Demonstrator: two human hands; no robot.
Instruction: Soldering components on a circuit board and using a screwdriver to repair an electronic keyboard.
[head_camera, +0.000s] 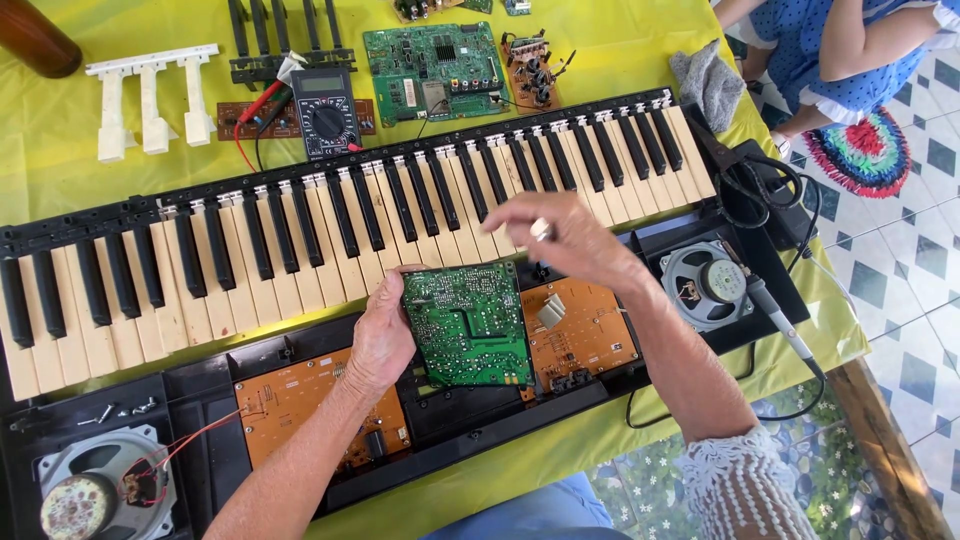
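My left hand (382, 335) grips the left edge of a green circuit board (470, 325) and holds it over the open black casing (220, 440) of an electronic keyboard. My right hand (560, 238), blurred and wearing a ring, hovers above the board's top right corner with fingers loosely curled, holding nothing I can make out. Orange circuit boards lie in the casing, one left of the green board (300, 405) and one right of it (585, 330). The row of cream and black keys (300, 235) lies just beyond my hands.
A speaker (705, 283) sits at the casing's right end, another (100, 490) at its left with loose screws (125, 410) nearby. A multimeter (326, 112), another green board (435, 70), detached white keys (150, 95) and a grey cloth (708, 82) lie on the yellow tablecloth. A seated person (840, 50) is top right.
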